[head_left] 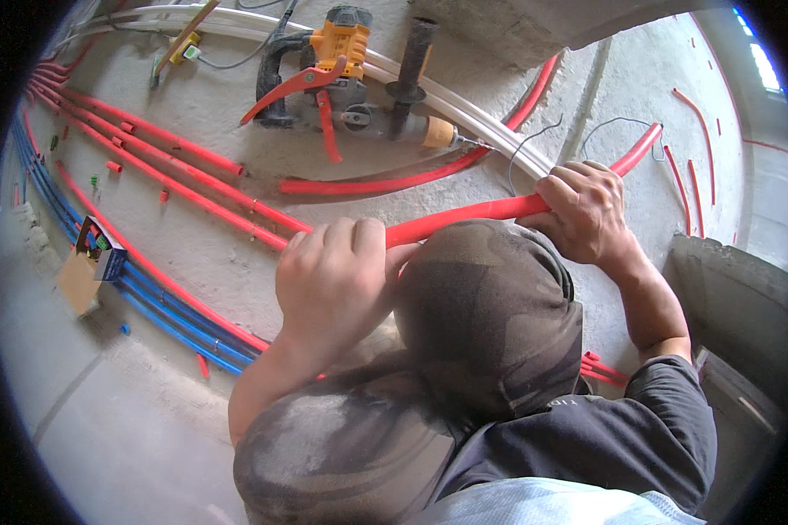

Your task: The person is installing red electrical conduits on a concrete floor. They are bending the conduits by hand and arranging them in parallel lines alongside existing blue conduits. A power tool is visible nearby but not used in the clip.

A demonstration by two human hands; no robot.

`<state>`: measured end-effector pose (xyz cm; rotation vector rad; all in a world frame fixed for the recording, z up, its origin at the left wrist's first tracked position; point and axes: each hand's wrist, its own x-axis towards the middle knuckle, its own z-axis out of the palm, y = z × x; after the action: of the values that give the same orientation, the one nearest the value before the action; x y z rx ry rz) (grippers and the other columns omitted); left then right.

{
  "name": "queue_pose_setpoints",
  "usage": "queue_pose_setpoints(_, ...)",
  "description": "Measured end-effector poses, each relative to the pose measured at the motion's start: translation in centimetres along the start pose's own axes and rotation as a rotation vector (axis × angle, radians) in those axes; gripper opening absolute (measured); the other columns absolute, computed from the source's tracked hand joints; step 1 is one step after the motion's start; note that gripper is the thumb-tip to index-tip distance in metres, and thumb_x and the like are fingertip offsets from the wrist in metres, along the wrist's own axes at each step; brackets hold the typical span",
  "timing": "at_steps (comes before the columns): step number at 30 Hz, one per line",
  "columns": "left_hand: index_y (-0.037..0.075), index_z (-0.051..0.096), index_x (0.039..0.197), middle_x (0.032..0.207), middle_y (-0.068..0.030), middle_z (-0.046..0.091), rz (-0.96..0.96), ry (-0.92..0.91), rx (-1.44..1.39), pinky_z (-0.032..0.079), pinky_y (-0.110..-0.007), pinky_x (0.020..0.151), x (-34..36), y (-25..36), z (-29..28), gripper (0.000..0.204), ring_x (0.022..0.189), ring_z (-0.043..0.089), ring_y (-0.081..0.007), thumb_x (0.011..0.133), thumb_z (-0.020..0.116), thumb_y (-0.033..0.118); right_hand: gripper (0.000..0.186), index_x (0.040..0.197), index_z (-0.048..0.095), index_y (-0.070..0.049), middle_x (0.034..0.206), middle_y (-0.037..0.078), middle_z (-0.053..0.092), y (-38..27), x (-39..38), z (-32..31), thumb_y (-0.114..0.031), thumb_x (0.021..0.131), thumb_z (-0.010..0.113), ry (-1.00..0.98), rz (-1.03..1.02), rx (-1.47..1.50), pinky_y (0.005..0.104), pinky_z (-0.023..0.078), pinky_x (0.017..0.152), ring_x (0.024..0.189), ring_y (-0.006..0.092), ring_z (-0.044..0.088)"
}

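A red plastic conduit pipe runs across the top of my raised knee, in dark camouflage trousers. My left hand is closed round it left of the knee, knuckles up. On the other side, my right hand grips the same pipe. Past the right hand it rises slightly to an end, with a thin dark wire near it. The pipe's left end is hidden behind my left hand. Another curved red pipe lies on the floor just beyond.
An orange and black hammer drill lies ahead, with a red-handled pipe cutter against it. White pipes pass beneath. Long red pipes and blue pipes run along the left floor, beside an open cardboard box.
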<state>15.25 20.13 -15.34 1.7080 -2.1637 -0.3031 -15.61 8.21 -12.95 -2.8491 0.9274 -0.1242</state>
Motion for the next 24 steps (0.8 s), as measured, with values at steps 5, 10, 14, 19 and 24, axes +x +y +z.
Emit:
queue_pose_setpoints(5,0.01,0.059,0.087,0.077,-0.0066,0.055,0.16,0.011,0.149,0.047,-0.044,0.067,1.0,-3.6,-0.5,0.034,0.074,0.062,-0.0305,0.088,0.08,0.037,0.04,0.094,0.064,-0.009,0.081,0.007,0.063,2.6,1.6,1.6,-0.045,0.088,0.08,0.007,-0.141,0.032,0.0432,0.05,0.067,0.076,0.0261,0.066)
queue_pose_setpoints(10,0.008,0.065,0.102,0.093,-0.0098,0.063,0.094,0.214,0.354,0.044,-0.048,0.1,1.2,-15.5,-0.7,0.037,0.102,0.064,-0.0338,0.077,0.086,0.025,0.036,0.112,0.072,-0.009,0.103,0.006,0.075,7.1,-0.3,7.6,-0.042,0.096,0.077,-0.229,-0.006,-0.013,0.042,0.06,0.078,0.094,0.0236,0.075)
queue_pose_setpoints(14,0.003,0.064,0.115,0.109,-0.0159,0.068,-0.387,0.711,0.326,0.052,-0.048,0.107,-1.7,-20.7,3.0,0.043,0.108,0.071,-0.0354,0.088,0.086,0.028,0.033,0.111,0.071,-0.007,0.095,0.01,0.074,2.6,2.9,17.4,-0.03,0.09,0.082,-0.023,-0.072,0.237,0.0444,0.059,0.073,0.086,0.0311,0.075)
queue_pose_setpoints(19,0.005,0.066,0.112,0.103,-0.0119,0.073,-1.073,0.415,-1.496,0.063,-0.036,0.066,-3.7,-23.9,8.6,0.034,0.08,0.078,-0.0261,0.106,0.07,0.038,0.036,0.121,0.068,-0.008,0.098,0.012,0.072,-2.0,7.2,22.0,-0.035,0.098,0.075,-0.028,-0.065,0.34,0.0486,0.058,0.075,0.092,0.0373,0.073)
queue_pose_setpoints(24,0.002,0.069,0.106,0.095,-0.0114,0.075,-1.076,0.504,-1.236,0.062,-0.041,0.074,-3.2,-27.9,9.1,0.027,0.082,0.075,-0.0238,0.11,0.063,0.027,0.035,0.127,0.067,-0.008,0.105,0.014,0.071,-4.8,10.8,23.8,-0.03,0.1,0.071,-0.058,-0.08,0.385,0.0494,0.057,0.08,0.098,0.0381,0.072)
